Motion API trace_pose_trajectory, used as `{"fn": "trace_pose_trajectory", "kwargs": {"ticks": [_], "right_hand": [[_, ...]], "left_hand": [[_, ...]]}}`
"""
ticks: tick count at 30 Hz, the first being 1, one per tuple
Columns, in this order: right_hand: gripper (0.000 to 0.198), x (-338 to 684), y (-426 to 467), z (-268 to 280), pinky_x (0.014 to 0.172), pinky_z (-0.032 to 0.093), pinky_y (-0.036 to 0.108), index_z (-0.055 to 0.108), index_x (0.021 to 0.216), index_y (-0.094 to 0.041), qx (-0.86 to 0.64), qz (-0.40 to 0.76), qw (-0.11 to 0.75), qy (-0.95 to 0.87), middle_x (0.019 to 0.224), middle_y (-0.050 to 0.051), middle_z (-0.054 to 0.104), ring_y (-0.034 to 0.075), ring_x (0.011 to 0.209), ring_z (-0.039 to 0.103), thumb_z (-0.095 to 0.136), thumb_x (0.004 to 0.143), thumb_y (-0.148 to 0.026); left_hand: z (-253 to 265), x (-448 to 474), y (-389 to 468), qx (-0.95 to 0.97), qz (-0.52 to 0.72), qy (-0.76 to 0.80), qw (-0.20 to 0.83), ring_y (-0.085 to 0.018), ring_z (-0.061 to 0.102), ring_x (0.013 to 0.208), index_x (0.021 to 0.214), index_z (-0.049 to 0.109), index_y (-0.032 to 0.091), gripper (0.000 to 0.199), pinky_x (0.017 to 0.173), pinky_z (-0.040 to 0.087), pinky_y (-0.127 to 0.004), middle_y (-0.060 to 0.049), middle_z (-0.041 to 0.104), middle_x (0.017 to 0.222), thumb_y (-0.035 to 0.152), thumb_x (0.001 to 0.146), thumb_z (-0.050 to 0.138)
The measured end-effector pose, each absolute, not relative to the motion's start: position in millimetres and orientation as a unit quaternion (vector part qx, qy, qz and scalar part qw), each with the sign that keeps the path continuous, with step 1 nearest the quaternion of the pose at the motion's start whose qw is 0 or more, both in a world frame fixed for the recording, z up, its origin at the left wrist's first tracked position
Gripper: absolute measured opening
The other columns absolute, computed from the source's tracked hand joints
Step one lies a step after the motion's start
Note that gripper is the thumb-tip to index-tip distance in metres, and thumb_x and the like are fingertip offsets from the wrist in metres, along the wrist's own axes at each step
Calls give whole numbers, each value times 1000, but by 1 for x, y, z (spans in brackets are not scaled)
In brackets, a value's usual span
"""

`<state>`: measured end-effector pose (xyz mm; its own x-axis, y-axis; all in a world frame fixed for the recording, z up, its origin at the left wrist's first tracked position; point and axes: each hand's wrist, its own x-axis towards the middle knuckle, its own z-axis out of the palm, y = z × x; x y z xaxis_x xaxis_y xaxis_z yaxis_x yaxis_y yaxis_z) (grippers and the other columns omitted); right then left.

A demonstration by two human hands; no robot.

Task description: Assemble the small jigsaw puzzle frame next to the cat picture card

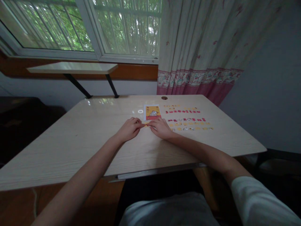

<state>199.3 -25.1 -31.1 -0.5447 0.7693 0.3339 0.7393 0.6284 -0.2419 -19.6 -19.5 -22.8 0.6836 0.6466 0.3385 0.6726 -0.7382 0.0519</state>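
My left hand (130, 128) and my right hand (161, 128) meet near the middle of the desk, thumbs and fingertips pinched close together. Between them lies a small yellow jigsaw puzzle piece (146, 124), partly covered by the fingers; whether it is one piece or two joined cannot be told. Just beyond the hands is a picture card (150, 110) with a white animal on a yellow and red ground. To the right of my right hand, loose puzzle pieces (185, 119) in red, yellow and black-and-white lie in several rows.
The pale wooden desk (77, 135) has a round cable hole (164, 98) at its back edge. A raised shelf (75, 67) on black legs stands at the back left. Behind are a barred window (129, 28) and a patterned curtain (199, 56).
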Motion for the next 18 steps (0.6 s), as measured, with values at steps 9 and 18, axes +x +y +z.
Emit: {"fn": "trace_pose_trajectory", "kwargs": {"ticks": [9, 18], "right_hand": [[29, 198, -26, -29, 84, 33, 37, 64, 111, -24, -440, 25, 194, -877, 112, 3, 65, 22, 101, 47, 43, 91, -28], [29, 196, -28, -28, 83, 32, 37, 64, 111, -24, -447, 12, 179, -876, 111, 4, 65, 24, 102, 47, 43, 91, -28]], "left_hand": [[-23, -18, -20, -918, -156, -360, 58, -23, 50, 92, 111, 64, 20, 34, 82, 42, -37, -10, 59, 100, 12, 83, 46], [-21, -16, -22, -915, -163, -365, 49, -23, 50, 91, 107, 66, 21, 31, 80, 42, -37, -10, 59, 98, 14, 84, 46]]}}
